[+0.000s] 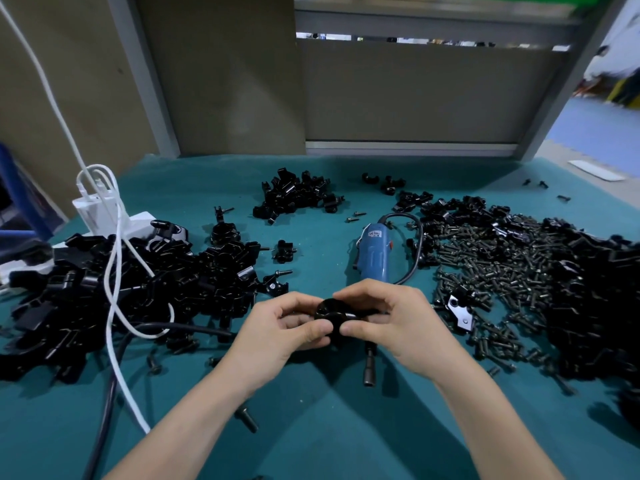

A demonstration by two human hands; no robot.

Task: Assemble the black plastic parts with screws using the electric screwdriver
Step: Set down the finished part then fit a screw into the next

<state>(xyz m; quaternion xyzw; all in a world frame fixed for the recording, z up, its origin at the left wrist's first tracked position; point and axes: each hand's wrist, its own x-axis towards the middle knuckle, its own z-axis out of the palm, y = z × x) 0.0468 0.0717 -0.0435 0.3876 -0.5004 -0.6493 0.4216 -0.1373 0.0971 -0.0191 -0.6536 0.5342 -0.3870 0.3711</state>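
Over the middle of the teal table my left hand (281, 326) and my right hand (391, 322) together grip one black plastic part (330, 311), thumbs and fingers curled round it from both sides. A thin dark piece sticks out of the part toward my right hand. The blue electric screwdriver (373, 252) lies on the table just behind my hands, its black bit end (369, 370) poking out below my right hand. A wide heap of dark screws (491, 268) lies to the right.
Piles of black plastic parts lie at the left (138, 282), the back middle (294, 195) and the far right (595, 299). A white cable (114, 289) and a black cord (104, 420) cross the left side. A white power strip (114, 216) sits at back left. Loose screws (246, 420) lie near my left forearm.
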